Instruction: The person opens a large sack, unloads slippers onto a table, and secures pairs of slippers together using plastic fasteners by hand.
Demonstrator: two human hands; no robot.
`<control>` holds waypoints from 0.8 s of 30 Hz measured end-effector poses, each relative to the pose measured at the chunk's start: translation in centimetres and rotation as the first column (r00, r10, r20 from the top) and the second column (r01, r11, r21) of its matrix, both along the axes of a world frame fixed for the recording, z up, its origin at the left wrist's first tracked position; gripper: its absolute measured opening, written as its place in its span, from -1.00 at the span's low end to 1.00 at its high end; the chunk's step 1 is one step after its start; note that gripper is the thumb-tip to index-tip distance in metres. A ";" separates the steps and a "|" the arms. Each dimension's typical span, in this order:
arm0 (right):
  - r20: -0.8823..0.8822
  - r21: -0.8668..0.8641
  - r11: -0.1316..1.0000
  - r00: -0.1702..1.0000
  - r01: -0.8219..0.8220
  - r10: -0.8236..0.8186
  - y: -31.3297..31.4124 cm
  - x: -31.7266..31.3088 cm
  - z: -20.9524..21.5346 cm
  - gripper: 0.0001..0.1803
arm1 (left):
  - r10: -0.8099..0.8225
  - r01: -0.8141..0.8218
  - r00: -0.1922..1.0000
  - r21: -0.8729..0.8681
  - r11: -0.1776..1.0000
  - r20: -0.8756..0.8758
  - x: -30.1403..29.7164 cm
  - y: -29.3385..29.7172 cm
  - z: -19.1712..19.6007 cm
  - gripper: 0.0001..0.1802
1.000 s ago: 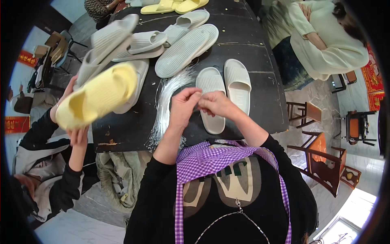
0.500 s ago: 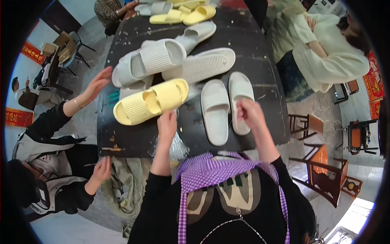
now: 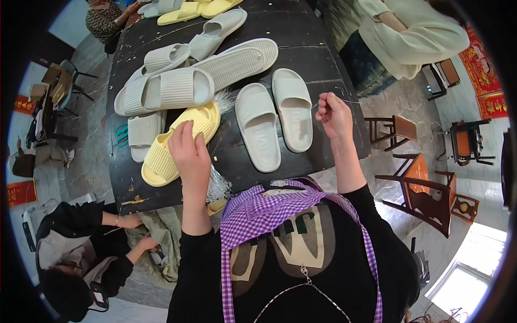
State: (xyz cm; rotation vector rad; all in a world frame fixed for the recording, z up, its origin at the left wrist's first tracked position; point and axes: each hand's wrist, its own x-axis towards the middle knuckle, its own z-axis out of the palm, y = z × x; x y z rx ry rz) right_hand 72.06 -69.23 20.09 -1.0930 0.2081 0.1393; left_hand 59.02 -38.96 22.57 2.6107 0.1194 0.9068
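My left hand (image 3: pixel 191 156) rests over a pair of yellow slippers (image 3: pixel 161 159), its fingers loosely stretched and thumb apart. It hides part of the slippers. To the right, two light grey slippers (image 3: pixel 261 137) lie side by side, soles down. Beyond the right one, my right hand (image 3: pixel 335 116) is raised with fingers pinched together. A thin pale line shows near its fingertips, but what it grips is too small to make out. A bundle of clear strands (image 3: pixel 218 185) lies at the table edge beside my left wrist.
More grey slippers (image 3: pixel 186 89) are piled further off on the dark table (image 3: pixel 301 32), with yellow ones (image 3: pixel 180 13) at its far end. Teal-handled scissors (image 3: pixel 122 134) lie at left. A co-worker (image 3: pixel 70 237) bends at lower left; another person (image 3: pixel 404 37) is at right. Wooden chairs (image 3: pixel 420 180) stand nearby.
My left hand has come up onto the yellow slippers. My right hand has moved off the right grey slipper to its right. The co-worker at left has lowered both hands to green cloth.
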 end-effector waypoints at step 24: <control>0.098 -0.108 0.990 0.990 -0.095 0.106 3.2 -4.3 1.9 -0.77 | -0.617 -0.312 0.741 -0.676 -0.667 0.266 2.3 -10.4 -4.3 -0.75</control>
